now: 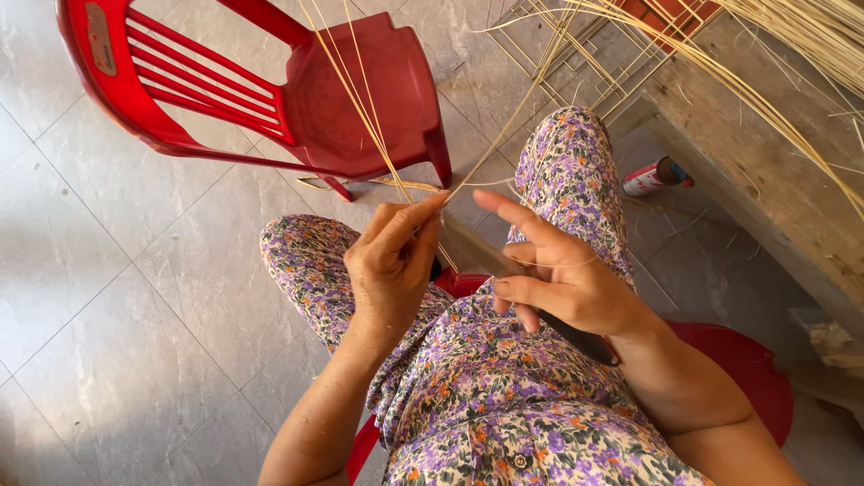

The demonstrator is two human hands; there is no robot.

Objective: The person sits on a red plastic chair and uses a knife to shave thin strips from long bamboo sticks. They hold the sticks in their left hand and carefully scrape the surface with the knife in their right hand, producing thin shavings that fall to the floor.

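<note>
Red-white labelled can (655, 175) (floor, right)

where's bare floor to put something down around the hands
Bare grey tiles lie left of the left hand, bordered by the red chair above and the flowered lap. Crowded upper right: pale strips, wooden beam, a can beyond the right hand.

Red plastic chair (360, 90) — small can (650, 177) beside wooden bench (765, 171).

Single head-worn view, looking steeply down and forward from close range: lap and both hands fill the lower centre, tiled floor (108, 270) and red chair (351, 99) lie beyond.
</note>
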